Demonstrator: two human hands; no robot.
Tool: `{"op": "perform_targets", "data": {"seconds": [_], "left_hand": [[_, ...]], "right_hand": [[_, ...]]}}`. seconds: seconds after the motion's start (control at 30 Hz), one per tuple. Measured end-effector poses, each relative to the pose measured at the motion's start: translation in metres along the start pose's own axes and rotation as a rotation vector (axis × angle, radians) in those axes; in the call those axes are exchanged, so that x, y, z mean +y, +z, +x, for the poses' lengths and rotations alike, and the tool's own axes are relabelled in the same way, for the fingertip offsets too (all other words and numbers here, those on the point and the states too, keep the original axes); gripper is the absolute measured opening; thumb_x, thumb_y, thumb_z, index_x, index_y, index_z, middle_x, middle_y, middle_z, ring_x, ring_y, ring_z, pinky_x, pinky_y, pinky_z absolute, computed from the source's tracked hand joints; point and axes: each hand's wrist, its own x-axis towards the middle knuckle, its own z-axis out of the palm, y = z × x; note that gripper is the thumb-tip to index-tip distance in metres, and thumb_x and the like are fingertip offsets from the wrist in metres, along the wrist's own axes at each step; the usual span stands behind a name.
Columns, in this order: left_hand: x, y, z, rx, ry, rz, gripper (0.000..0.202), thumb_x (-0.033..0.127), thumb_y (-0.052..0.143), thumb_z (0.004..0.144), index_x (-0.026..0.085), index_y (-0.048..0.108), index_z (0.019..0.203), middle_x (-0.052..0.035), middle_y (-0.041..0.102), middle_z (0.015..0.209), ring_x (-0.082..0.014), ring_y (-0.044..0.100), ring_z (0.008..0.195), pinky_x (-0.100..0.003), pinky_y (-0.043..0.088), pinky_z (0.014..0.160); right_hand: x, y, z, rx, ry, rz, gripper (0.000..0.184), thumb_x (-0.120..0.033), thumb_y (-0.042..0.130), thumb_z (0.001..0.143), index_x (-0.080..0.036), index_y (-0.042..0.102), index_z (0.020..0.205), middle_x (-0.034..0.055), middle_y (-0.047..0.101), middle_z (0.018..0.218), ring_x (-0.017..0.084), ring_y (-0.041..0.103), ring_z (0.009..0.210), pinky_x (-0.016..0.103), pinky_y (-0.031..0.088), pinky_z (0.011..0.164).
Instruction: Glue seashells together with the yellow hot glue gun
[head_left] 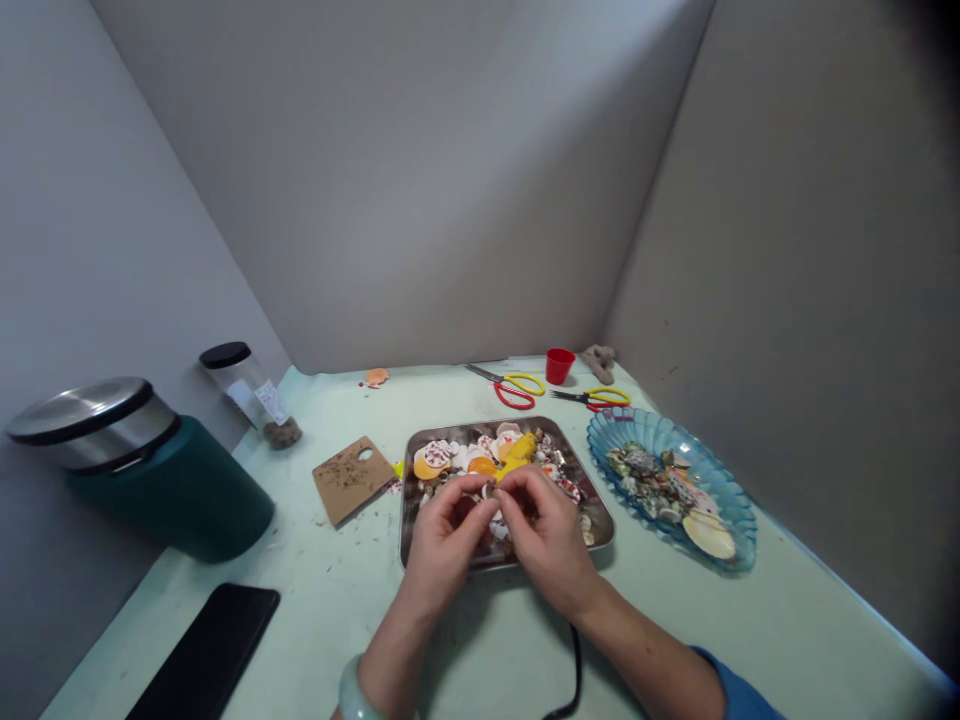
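Above a metal tray (433, 436) of shells, my left hand (448, 532) and my right hand (549, 535) meet with thumbs and forefingers pinched together. Between the fingertips is a small pale and brown shell (489, 490), partly covered by the fingers. White, orange and red-speckled shells fill the tray around my hands. A yellow piece (519, 455) lies among them just beyond my fingers. The near part of the tray's contents is hidden behind my hands.
At right stands a blue scalloped dish (731, 478) of shells. Scissors (517, 385), more scissors (596, 398) and a red cup (559, 367) are at the back. On the left are a brown card (351, 482), a jar (255, 395), a teal tumbler (180, 490) and a black phone (206, 655).
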Motion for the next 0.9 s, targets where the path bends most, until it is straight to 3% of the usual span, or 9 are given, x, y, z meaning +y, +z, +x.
{"op": "perform_targets", "data": {"seconds": [0.53, 0.8, 0.9], "left_hand": [[0.0015, 0.0005, 0.0003, 0.012, 0.006, -0.006, 0.030, 0.033, 0.069, 0.076, 0.015, 0.067, 0.099, 0.0010, 0.059, 0.066, -0.0102, 0.054, 0.053, -0.023, 0.047, 0.053], [0.0013, -0.0007, 0.0005, 0.019, 0.042, -0.039, 0.027, 0.027, 0.070, 0.074, 0.016, 0.066, 0.099, 0.0010, 0.060, 0.069, -0.0107, 0.054, 0.054, -0.023, 0.048, 0.054], [0.0017, 0.0001, 0.0003, 0.036, 0.045, -0.047, 0.025, 0.025, 0.070, 0.073, 0.017, 0.066, 0.096, -0.0005, 0.063, 0.076, -0.0094, 0.053, 0.054, -0.022, 0.047, 0.053]], "right_hand": [[-0.0006, -0.0001, 0.0007, 0.000, 0.018, -0.004, 0.009, -0.017, 0.051, 0.089, -0.021, 0.053, 0.081, 0.0009, 0.055, 0.077, 0.016, 0.053, 0.067, 0.028, 0.041, 0.062], [-0.0014, 0.0007, -0.0011, 0.066, 0.035, 0.033, 0.001, -0.021, 0.054, 0.089, -0.021, 0.055, 0.089, 0.0009, 0.058, 0.079, 0.016, 0.055, 0.066, 0.027, 0.044, 0.062], [-0.0035, -0.0009, -0.0001, 0.029, 0.033, 0.028, 0.013, -0.025, 0.052, 0.091, -0.021, 0.057, 0.078, 0.0008, 0.059, 0.074, 0.016, 0.055, 0.067, 0.027, 0.043, 0.063]]}}
